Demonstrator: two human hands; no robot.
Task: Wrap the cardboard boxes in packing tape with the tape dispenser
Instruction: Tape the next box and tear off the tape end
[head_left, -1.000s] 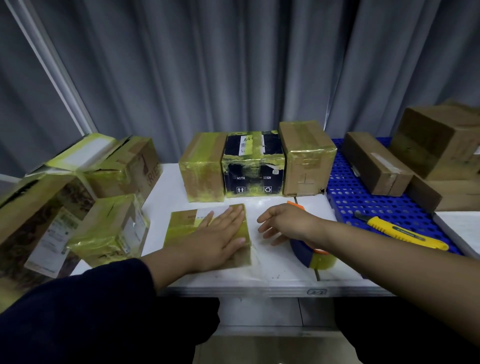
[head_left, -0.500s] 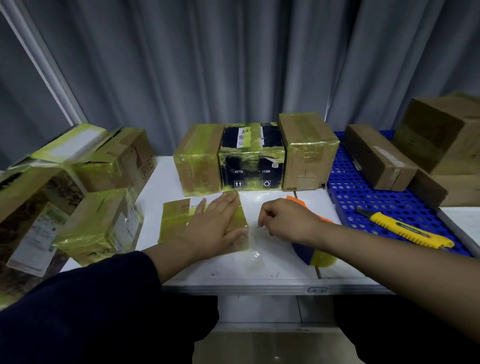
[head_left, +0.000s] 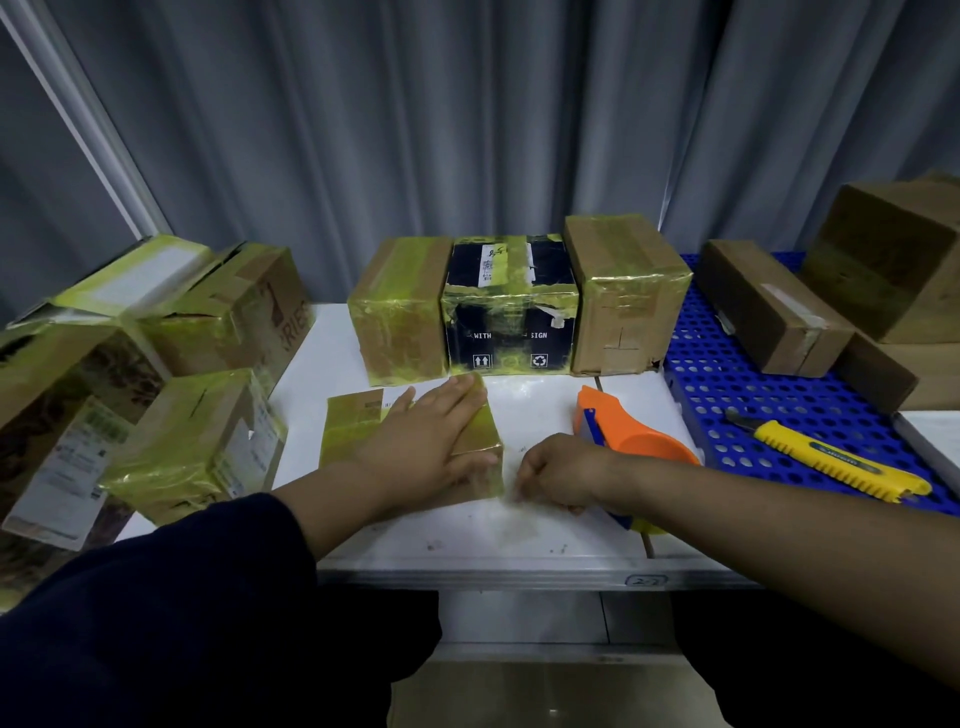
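A flat cardboard box (head_left: 353, 431) wrapped in yellowish tape lies on the white table (head_left: 545, 405). My left hand (head_left: 431, 441) presses flat on its top, fingers straight. My right hand (head_left: 561, 470) sits at the box's near right corner with its fingers curled down, and seems to pinch a clear strip of tape (head_left: 519, 519) that lies shiny on the table. The orange and blue tape dispenser (head_left: 628, 431) lies just behind my right wrist, its yellowish roll partly hidden by my forearm.
Three taped boxes (head_left: 511, 312) stand in a row at the back of the table. Several taped boxes (head_left: 197, 441) are piled at the left. On the blue perforated pallet (head_left: 727, 395) at the right lie a yellow utility knife (head_left: 831, 460) and plain brown boxes (head_left: 769, 306).
My right hand has drawn back toward me, from beside the box's right side to its near right corner, uncovering the dispenser's orange top. My left hand stays flat on the box.
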